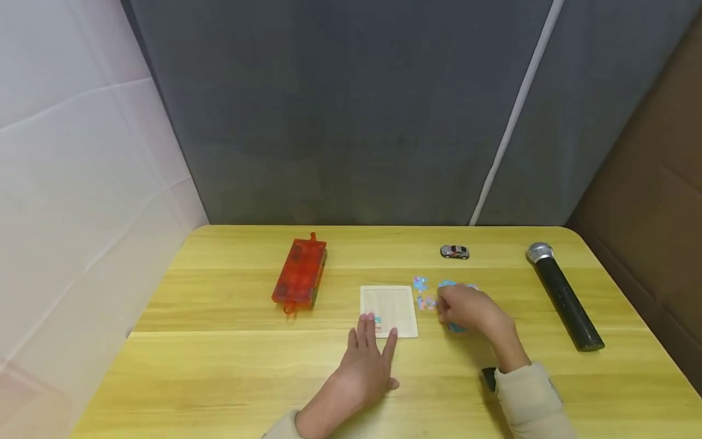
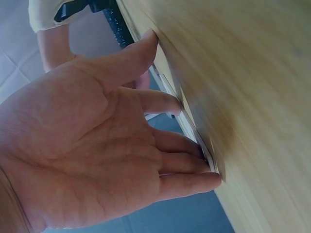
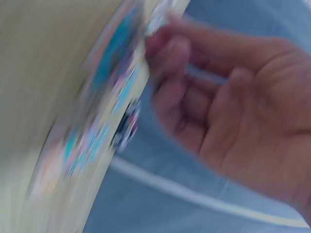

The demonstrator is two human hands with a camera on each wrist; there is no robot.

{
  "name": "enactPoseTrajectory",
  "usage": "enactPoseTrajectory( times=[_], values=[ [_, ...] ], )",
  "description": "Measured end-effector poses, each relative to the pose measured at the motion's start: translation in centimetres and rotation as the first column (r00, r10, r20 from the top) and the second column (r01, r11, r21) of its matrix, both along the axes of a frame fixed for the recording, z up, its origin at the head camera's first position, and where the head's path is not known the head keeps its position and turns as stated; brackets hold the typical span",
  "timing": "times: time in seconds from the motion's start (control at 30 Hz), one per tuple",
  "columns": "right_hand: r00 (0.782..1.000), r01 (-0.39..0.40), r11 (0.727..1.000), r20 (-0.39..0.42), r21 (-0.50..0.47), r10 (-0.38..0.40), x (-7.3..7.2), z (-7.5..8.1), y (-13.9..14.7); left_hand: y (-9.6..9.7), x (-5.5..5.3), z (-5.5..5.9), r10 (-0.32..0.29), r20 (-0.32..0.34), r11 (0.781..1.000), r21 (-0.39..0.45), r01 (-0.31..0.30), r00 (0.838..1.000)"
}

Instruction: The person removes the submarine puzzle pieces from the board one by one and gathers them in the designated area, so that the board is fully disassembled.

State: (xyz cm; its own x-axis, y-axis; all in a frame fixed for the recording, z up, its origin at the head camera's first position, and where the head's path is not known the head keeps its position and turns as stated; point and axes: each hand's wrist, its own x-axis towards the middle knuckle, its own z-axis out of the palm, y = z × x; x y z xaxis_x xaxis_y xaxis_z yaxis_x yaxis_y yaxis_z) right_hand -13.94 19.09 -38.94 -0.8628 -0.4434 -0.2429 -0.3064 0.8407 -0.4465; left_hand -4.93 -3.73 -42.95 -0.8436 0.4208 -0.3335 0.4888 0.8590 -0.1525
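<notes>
My left hand lies with spread, straight fingers at the near edge of a pale square puzzle tray. Its fingertips touch the rim, as the left wrist view also shows. Inside the tray, by those fingertips, lies a small puzzle piece. My right hand is over the puzzle pieces to the right of the tray, thumb and forefinger brought together, other fingers curled. Blur in the right wrist view means I cannot tell whether a piece is between them. Two colourful pieces, one puzzle piece behind another puzzle piece, lie beside the tray.
A red translucent box with loops at its ends lies left of the tray. Towards the back is a silver toy car. A black microphone lies at the right. Dark grey cloth hangs behind the wooden table.
</notes>
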Motion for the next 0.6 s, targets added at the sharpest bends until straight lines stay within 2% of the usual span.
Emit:
enactPoseTrajectory(
  times=[0.07, 0.13, 0.2, 0.23, 0.37, 0.43, 0.47, 0.53, 0.6],
  values=[
    [0.994, -0.094, 0.994, -0.066, -0.059, 0.090, 0.0, -0.2, -1.8, 0.1, 0.3, 1.2, 0.002, -0.004, 1.000, -0.014, -0.002, 1.000],
    [0.985, -0.156, 0.982, -0.095, -0.106, 0.146, 0.0, -0.5, -4.0, 0.1, 0.5, 1.9, 0.005, -0.003, 1.000, -0.016, -0.005, 1.000],
    [0.985, -0.156, 0.984, -0.096, -0.092, 0.147, 0.3, -0.7, -6.2, 0.2, 0.6, 2.3, 0.010, 0.005, 1.000, -0.012, -0.010, 1.000],
    [0.986, -0.149, 0.987, -0.091, -0.066, 0.142, 0.5, -0.8, -7.2, 0.2, 0.6, 2.2, 0.011, 0.013, 1.000, -0.013, -0.010, 1.000],
    [0.987, -0.119, 0.991, -0.102, 0.063, 0.125, 1.3, -1.2, -9.9, -0.1, -0.2, -1.2, -0.008, 0.025, 1.000, 0.007, 0.008, 1.000],
    [0.985, -0.116, 0.989, -0.117, 0.089, 0.126, 1.4, -1.3, -10.4, -0.4, -0.8, -2.5, -0.016, 0.045, 0.999, 0.044, 0.014, 0.999],
    [0.985, -0.113, 0.990, -0.119, 0.080, 0.122, 1.4, -1.5, -10.5, -0.7, -1.0, -2.8, -0.020, 0.065, 0.997, 0.081, 0.014, 0.998],
    [0.989, -0.100, 0.994, -0.108, 0.049, 0.105, 1.2, -1.7, -10.4, -1.2, -1.4, -1.6, -0.017, 0.146, 0.988, 0.153, -0.005, 0.989],
    [0.990, -0.100, 0.995, -0.094, 0.014, 0.101, 1.0, -2.3, -10.2, -1.9, -1.8, 0.4, -0.015, 0.232, 0.973, 0.227, -0.039, 0.972]
  ],
)
